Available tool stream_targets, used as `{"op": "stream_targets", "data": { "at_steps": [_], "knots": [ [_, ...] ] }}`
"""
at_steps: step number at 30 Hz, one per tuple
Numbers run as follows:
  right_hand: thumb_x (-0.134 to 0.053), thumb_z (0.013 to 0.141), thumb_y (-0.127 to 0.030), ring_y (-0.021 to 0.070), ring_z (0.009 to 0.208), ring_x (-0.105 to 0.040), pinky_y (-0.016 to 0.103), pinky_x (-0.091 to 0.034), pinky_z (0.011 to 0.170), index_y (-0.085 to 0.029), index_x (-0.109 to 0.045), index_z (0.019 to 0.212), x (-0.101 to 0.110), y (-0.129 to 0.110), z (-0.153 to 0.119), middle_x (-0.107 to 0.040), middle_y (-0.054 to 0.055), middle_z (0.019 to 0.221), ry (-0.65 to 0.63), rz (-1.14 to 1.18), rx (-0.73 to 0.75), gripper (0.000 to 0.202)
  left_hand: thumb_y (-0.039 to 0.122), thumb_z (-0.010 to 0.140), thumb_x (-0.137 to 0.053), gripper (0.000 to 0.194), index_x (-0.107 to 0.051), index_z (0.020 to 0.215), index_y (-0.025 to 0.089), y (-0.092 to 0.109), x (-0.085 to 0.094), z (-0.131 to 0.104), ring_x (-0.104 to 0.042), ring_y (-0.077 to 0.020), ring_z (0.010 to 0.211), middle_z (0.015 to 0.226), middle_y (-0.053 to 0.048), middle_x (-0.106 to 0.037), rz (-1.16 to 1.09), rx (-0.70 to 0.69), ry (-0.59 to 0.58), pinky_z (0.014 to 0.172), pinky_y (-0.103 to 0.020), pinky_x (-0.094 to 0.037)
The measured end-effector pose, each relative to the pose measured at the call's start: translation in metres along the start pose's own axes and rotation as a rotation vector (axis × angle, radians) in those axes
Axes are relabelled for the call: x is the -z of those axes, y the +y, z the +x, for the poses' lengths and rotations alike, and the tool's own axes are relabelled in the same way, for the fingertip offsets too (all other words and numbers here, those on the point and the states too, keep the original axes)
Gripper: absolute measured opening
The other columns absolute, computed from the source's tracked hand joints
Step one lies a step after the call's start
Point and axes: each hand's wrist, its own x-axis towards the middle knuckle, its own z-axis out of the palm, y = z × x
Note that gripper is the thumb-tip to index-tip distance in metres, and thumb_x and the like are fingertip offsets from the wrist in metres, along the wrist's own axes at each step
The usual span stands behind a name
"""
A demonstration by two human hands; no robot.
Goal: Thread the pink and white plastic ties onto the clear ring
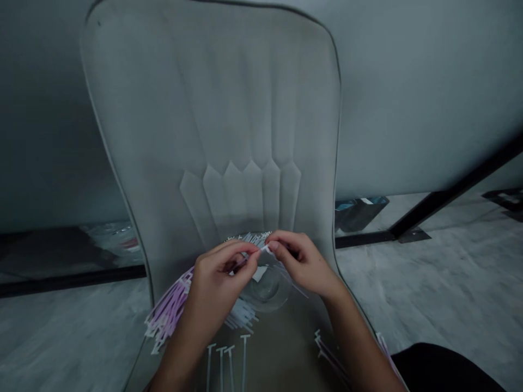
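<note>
My left hand [218,277] and my right hand [304,264] meet above the chair seat, both closed in a pinch on a small white piece [265,248], apparently the end of a thin stick. A faint thin strip trails below my right fingers. Beneath the hands is a clear round container [269,299], with pale sticks heaped behind it. Beside my left wrist lies a bundle of purple sticks [174,302] with white T-shaped ends. Pale sticks [241,314] lie between the forearms, and several white T-ended sticks [244,354] are spread out nearer me.
The padded grey chair back [245,125] rises right behind the work. More thin sticks [329,354] lie by my right forearm. A dark bag [359,213] and a slanted black metal leg [453,190] stand at right; clear plastic [114,239] lies at left.
</note>
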Motion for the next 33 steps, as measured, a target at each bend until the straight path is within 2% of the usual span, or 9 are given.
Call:
{"op": "stream_targets", "data": {
  "at_steps": [5,12,33],
  "knots": [
    [-0.048,0.095,-0.023,0.0111,0.059,-0.044,0.024,-0.032,0.053,-0.017,-0.06,0.079,-0.0002,-0.0006,-0.002,-0.051,-0.002,0.065,0.035,-0.079,0.041,0.02,0.012,0.081,-0.066,0.009,-0.07,0.08,0.02,0.0,-0.0021,-0.0002,-0.066,-0.0113,0.065,0.076,0.001,-0.071,-0.018,-0.015,0.017,0.061,-0.022,-0.051],
    [-0.048,0.094,-0.017,0.0092,0.057,-0.043,0.022,-0.032,0.054,-0.017,-0.06,0.079,0.0,-0.0049,-0.003,-0.049,-0.004,0.063,0.022,-0.175,0.091,0.02,0.012,0.082,-0.066,0.011,-0.071,0.08,0.021,-0.0011,-0.001,-0.0011,-0.069,-0.0117,0.066,0.078,0.002,-0.072,-0.02,-0.031,0.01,0.062,-0.022,-0.053],
    [-0.046,0.091,-0.009,0.0094,0.059,-0.045,0.021,-0.033,0.056,-0.017,-0.061,0.077,-0.0005,-0.0073,-0.0026,-0.048,-0.004,0.063,-0.044,-0.18,0.118,0.022,0.01,0.08,-0.067,0.012,-0.07,0.078,0.021,0.0012,-0.0007,-0.0014,-0.066,-0.0126,0.07,0.078,0.002,-0.073,0.058,-0.088,-0.014,0.065,-0.023,-0.053]
  ]
}}
